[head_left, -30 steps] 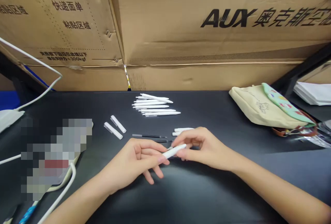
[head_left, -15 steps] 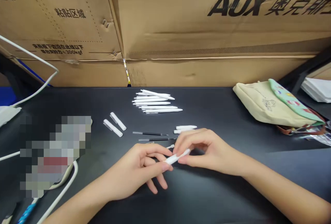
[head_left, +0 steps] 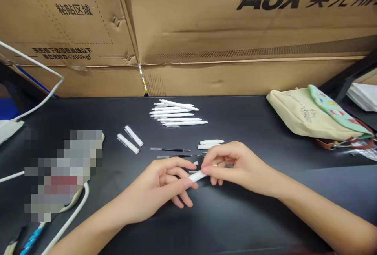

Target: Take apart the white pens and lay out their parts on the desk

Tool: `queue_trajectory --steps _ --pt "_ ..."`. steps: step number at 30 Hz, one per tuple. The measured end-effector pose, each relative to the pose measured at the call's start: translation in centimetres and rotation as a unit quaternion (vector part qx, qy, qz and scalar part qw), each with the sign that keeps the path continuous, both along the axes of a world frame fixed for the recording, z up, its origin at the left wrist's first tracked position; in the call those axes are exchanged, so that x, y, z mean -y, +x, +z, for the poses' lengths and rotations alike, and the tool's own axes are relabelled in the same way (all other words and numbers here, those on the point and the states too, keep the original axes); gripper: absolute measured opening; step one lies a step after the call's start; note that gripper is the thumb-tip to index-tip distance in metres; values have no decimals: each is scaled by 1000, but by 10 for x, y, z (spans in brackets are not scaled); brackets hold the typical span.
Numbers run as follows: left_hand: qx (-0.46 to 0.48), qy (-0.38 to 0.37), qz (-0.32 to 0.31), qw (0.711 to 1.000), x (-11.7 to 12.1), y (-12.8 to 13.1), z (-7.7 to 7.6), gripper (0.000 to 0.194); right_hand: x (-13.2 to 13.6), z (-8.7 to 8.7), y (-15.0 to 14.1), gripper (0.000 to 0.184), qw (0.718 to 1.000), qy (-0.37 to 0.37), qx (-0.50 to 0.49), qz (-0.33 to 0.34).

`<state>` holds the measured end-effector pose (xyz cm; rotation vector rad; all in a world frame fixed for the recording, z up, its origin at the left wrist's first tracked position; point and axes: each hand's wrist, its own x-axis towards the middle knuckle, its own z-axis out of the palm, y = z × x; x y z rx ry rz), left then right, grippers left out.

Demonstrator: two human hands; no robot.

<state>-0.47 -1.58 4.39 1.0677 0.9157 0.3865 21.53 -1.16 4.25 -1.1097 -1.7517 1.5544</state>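
Observation:
My right hand (head_left: 235, 166) pinches a white pen barrel (head_left: 197, 175) between thumb and fingertips, and its upper end is hidden by those fingers. My left hand (head_left: 156, 188) sits just to the left, its thumb and fingertips closed around the barrel's lower end. Small white pen pieces (head_left: 194, 163) lie just beyond the fingers. Two black ink refills (head_left: 171, 149) lie side by side above the hands. Further back is a bundle of several white pens (head_left: 176, 112). Two white tubes with clear ends (head_left: 128, 143) lie to the left, and white pen parts (head_left: 212, 142) lie near my right hand.
All of this lies on a black table (head_left: 250, 223). Cardboard boxes (head_left: 235, 39) stand along its back edge. A beige cloth bag (head_left: 306, 117) lies at the right, and a pixelated patch (head_left: 63, 174) hides something at the left. A white cable (head_left: 32, 60) loops at the far left.
The view has tilted down a little, so the table sits higher in the picture. My right fingers have closed further over the barrel's upper end, and both hands have shifted slightly.

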Motion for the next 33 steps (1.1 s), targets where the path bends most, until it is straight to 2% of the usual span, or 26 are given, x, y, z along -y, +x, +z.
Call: queue_trajectory --steps 3,7,12,17,22,33 --pt "-1 4 1 1000 1 0 0 39 -1 1 1 13 999 47 -10 9" --pt "10 7 -5 1000 1 -1 -1 38 -1 2 1 16 1000 -3 -5 -20" --pt "19 18 -8 1000 1 -1 0 31 -5 4 3 7 994 19 -101 -42" --pt "25 82 -23 996 1 -5 -1 33 -10 -2 1 17 982 -36 -143 -120" --pt "8 129 -18 991 0 -6 -5 32 -12 -5 -3 18 966 -35 -159 -199" --pt "-11 124 -4 992 -1 -4 -3 35 -12 -6 -6 19 948 -7 -193 -252"
